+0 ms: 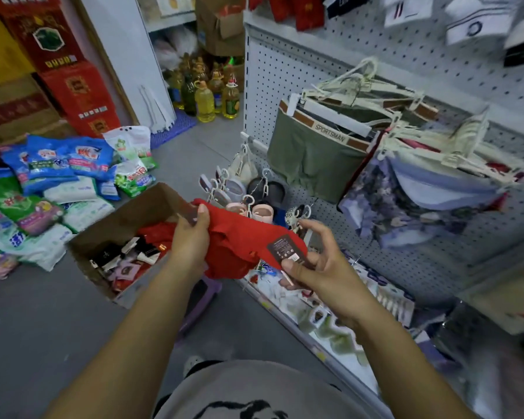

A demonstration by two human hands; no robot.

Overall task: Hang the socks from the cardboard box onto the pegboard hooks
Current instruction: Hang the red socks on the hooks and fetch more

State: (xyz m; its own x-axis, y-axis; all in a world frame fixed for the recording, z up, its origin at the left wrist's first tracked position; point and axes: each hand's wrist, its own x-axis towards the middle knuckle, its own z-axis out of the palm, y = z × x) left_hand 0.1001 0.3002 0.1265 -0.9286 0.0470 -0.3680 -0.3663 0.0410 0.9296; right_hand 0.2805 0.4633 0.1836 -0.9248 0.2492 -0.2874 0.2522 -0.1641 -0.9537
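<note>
I am gripping one end of the red socks (239, 237) with my left hand (191, 240), fingers curled round the fabric. My right hand (318, 267) is pinching the dark label card (285, 247) at the other end.

The bundle is lying across the middle of the frame, its long axis running from upper left down to lower right. It is hanging just above the near side of the cardboard box (127, 219) at centre left, where more packed pairs are lying.

The pegboard (288, 68) is rising to the right of and above my hands, so my right hand, on the card end, is the nearer one. Small hangers (236, 189) are crowding the hooks just beyond the socks. The view is blurring there, so I cannot tell which hook is free. Green briefs (309, 158) are filling the board further right, while bare panel is showing between them and the board's left edge. A shelf edge (285, 309) is cutting diagonally under my right hand, and the floor (58, 313) is lying open at lower left.
</note>
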